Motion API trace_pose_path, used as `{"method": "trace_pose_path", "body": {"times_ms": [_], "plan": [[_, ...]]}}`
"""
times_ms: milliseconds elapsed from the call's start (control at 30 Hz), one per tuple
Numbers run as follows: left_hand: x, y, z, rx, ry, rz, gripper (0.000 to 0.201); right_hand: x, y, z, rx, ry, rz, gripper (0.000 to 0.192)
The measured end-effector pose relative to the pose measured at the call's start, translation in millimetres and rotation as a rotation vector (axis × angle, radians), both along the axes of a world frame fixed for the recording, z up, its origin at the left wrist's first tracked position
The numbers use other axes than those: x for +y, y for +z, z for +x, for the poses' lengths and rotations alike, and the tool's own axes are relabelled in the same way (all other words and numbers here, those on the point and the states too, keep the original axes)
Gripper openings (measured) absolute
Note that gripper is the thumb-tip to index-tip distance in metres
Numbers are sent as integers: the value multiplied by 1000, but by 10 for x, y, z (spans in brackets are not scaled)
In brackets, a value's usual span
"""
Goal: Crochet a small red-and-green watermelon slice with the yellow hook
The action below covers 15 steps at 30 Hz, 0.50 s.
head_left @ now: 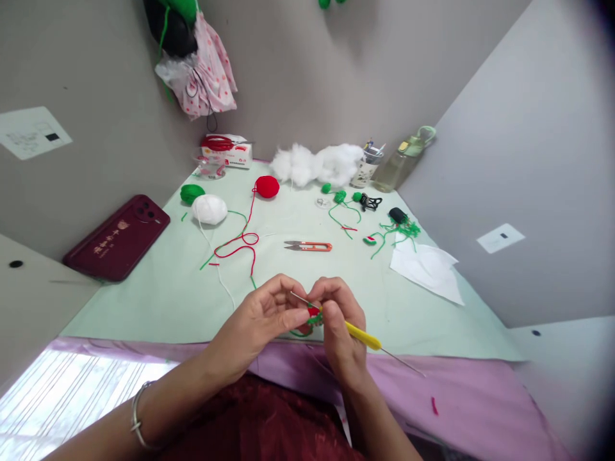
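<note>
Close together over the table's front edge, both hands are closed around handwork. My left hand (pixel 269 310) pinches a small red and green crochet piece (pixel 314 315) between thumb and fingers. In my right hand (pixel 343 323) is a crochet hook with a yellow handle (pixel 364 335); its metal tip lies across the top of the piece, near the left fingertips. Part of the piece is hidden by the fingers. Green yarn loops below it. Beyond the hands lie orange thread snips (pixel 308 246) and a loose strand of red yarn (pixel 235 250).
A red yarn ball (pixel 267 187), a white one (pixel 209 209) and a green one (pixel 192 194) sit back left. A dark red phone (pixel 118 238) lies at left. White stuffing (pixel 317 164), a pen cup (pixel 366 168) and a bottle (pixel 402 161) line the back. White cloth (pixel 426 272) lies right.
</note>
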State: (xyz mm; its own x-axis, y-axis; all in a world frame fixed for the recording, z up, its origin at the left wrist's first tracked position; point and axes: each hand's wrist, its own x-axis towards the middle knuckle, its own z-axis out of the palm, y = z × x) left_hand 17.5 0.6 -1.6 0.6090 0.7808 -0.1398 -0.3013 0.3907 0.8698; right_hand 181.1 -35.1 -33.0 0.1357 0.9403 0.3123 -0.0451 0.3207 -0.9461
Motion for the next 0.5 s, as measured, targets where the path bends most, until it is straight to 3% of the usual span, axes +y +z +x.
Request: {"method": "trace_pose_path", "body": {"times_ms": [200,500], "plan": [[59,-44,-44,42,84,104,15,57,55,33,139,116,40,16],[137,-25,-134,203,148,262,28,61,74,62,217,31,-105,4]]}}
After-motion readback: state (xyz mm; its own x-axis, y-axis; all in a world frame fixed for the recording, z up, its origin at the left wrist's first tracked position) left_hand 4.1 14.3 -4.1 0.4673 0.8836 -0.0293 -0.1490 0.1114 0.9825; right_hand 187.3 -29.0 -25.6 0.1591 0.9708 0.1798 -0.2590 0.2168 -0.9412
